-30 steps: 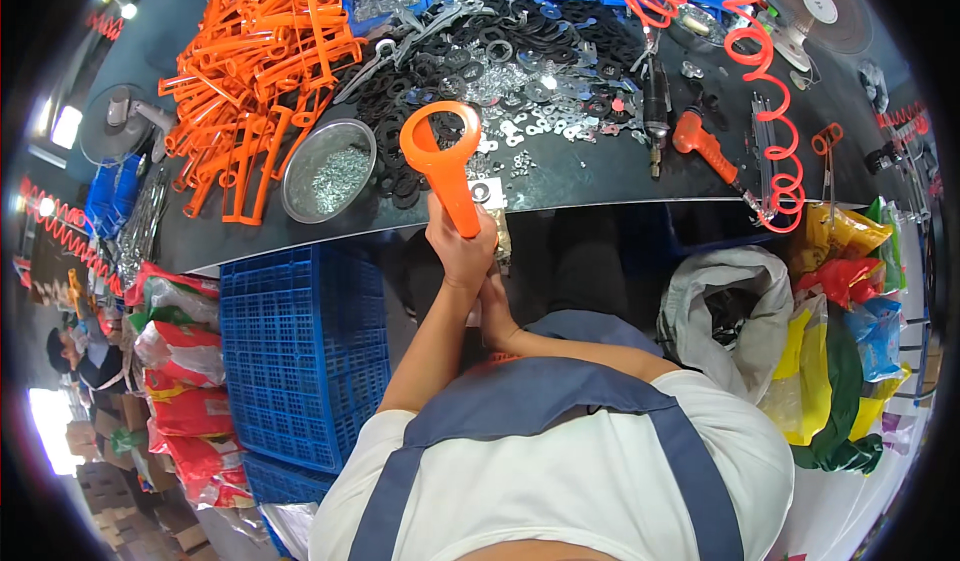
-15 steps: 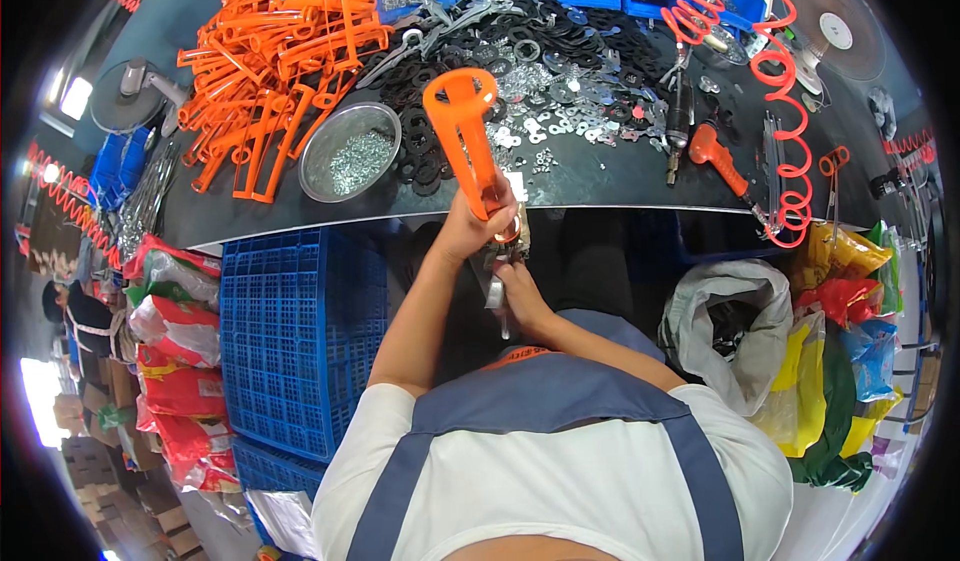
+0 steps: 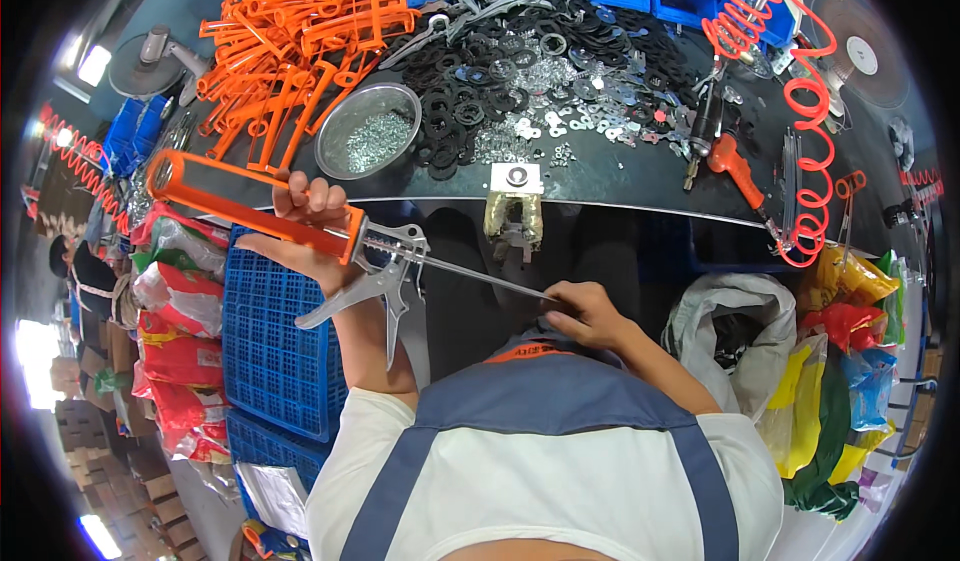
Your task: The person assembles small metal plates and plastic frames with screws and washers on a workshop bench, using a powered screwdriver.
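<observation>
An orange caulking gun (image 3: 250, 201) with a silver handle and trigger lies across my body, its open cradle pointing left. My left hand (image 3: 318, 229) is wrapped around the cradle near the handle end, its fingers over the top. On the right, my right hand (image 3: 587, 313) pinches the far end of the gun's metal rod (image 3: 490, 279). A spring shows on the rod inside the cradle's handle end. Just beyond the rod, a brass-coloured fixture with a white top plate (image 3: 515, 177) stands at the bench edge, apart from both hands.
On the dark bench (image 3: 610, 176) lie a heap of orange frames (image 3: 300, 41), a metal bowl of small parts (image 3: 370, 131), black rings and loose metal pieces. Right are an orange-handled power tool (image 3: 736, 173) and a red coiled hose (image 3: 808, 101). Blue crates (image 3: 280, 331) stand lower left.
The caulking gun has swung from upright at the fixture to lying sideways, away from it. My left hand moved left with it; my right hand moved right and now grips the rod's end.
</observation>
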Demonstrator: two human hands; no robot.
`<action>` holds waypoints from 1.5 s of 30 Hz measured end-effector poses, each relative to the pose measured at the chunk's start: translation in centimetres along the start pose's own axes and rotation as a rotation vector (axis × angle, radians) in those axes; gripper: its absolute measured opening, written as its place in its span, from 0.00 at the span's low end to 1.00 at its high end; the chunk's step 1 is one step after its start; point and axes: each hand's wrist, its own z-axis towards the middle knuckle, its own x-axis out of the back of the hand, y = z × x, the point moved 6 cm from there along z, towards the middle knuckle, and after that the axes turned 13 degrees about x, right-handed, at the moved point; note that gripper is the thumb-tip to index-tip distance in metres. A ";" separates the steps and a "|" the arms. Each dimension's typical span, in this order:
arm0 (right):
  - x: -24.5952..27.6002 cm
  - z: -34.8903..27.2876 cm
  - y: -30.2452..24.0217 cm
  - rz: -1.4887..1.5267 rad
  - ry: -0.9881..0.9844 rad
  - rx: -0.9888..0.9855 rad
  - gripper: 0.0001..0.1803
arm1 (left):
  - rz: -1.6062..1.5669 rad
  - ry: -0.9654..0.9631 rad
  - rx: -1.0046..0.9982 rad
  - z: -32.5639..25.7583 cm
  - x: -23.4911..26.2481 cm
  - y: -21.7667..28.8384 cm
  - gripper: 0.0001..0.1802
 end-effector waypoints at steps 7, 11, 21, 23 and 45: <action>-1.8 3.6 3.0 0.897 0.322 -0.517 0.27 | 0.132 0.057 0.210 -0.8 -3.7 -8.9 0.18; 3.7 8.3 4.3 0.056 0.455 -0.131 0.20 | 0.435 0.092 0.003 -0.2 -3.3 -6.9 0.10; 5.0 13.8 10.2 -0.681 0.108 -0.214 0.18 | 0.751 0.128 0.170 -1.2 -1.7 -14.6 0.11; 5.3 13.3 9.5 -0.615 0.151 -0.194 0.18 | 0.733 0.147 0.211 -1.2 -0.2 -14.5 0.10; 8.3 16.1 -7.4 -0.585 0.288 0.797 0.16 | 1.149 0.091 0.107 -0.1 0.4 -17.7 0.08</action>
